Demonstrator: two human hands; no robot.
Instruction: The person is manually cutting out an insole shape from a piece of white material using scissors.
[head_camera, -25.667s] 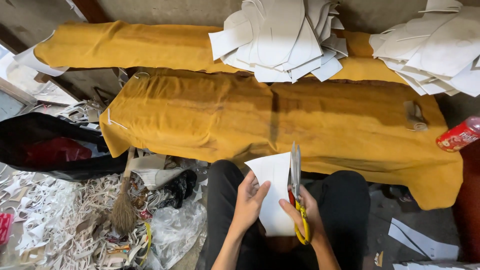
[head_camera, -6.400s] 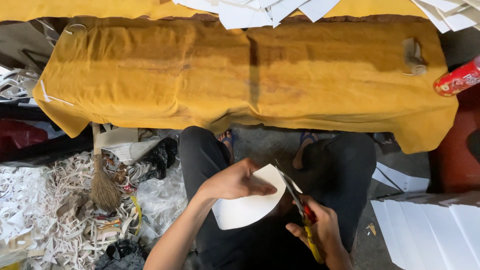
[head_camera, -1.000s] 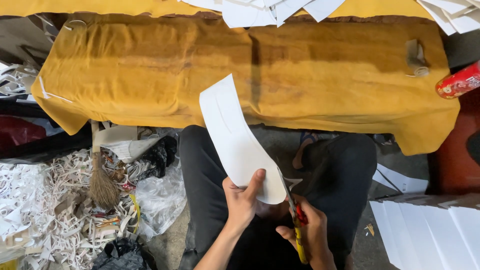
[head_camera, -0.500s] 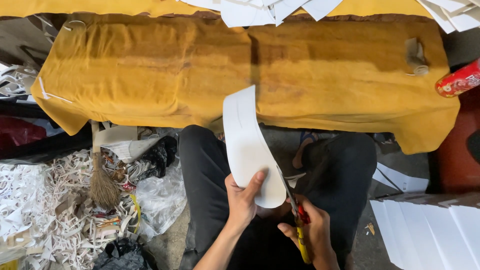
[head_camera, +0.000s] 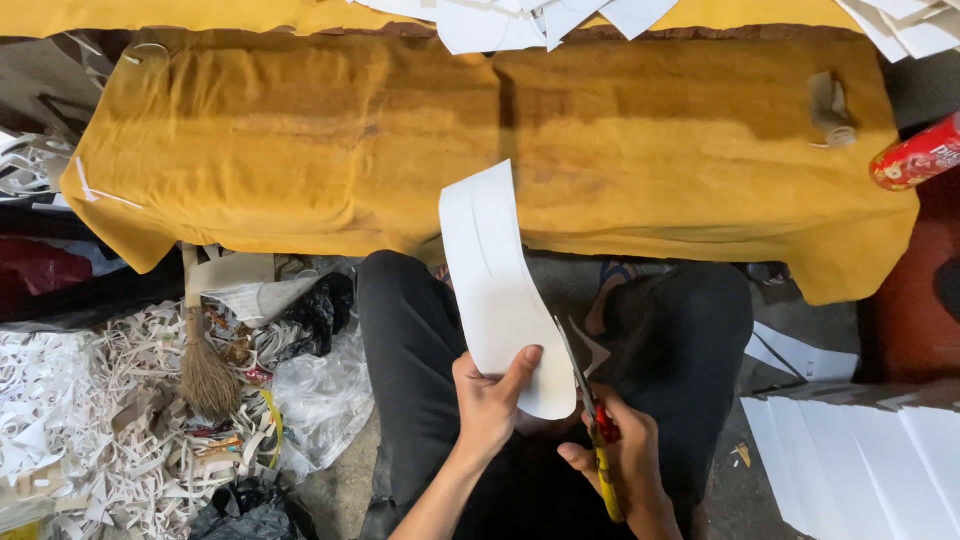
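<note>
Yellow cloth (head_camera: 300, 150) behind; left hand (head_camera: 487, 405) grips white sheet (head_camera: 497, 285), right hand (head_camera: 620, 460) scissors (head_camera: 590, 420).

White paper piece (head_camera: 495, 290), mustard-yellow cloth (head_camera: 480, 140), scissors (head_camera: 598, 440) handles yellow (perhaps red near the pivot).

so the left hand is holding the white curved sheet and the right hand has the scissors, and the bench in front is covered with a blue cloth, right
Not quite: the cloth is mustard yellow, not blue. The head view shows the yellow cloth covering the bench ahead. The rest holds: the left hand grips the white curved paper sheet, and the right hand holds the yellow-handled scissors at its edge.
</note>
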